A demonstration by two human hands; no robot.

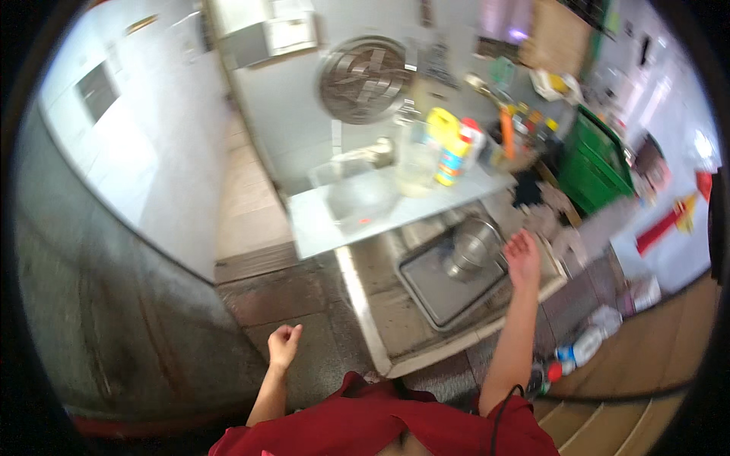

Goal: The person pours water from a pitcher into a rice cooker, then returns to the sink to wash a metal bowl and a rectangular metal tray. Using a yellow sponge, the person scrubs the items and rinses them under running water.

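Observation:
My left hand (pixel 284 345) is in the air above the tiled floor, to the left of a low sink basin (pixel 379 319). Its fingers are curled in and nothing shows in them. My right hand (pixel 522 259) reaches over the right part of the basin, fingers loosely bent, with no held thing visible. Just left of it a shiny metal pot or bowl (pixel 476 245) lies tilted on a dark rectangular tray (pixel 419 290) inside the basin. Whether the fingers touch the tray's edge cannot be told from the blur.
A white shelf board (pixel 308 228) crosses behind the basin, bearing a translucent bowl (pixel 362 199), a clear jug (pixel 413 165) and a yellow bottle (pixel 452 162). A green plastic basket (pixel 596 162) stands right. Plastic bottles (pixel 587 345) lie on the floor; a large curved surface (pixel 131 308) borders the left.

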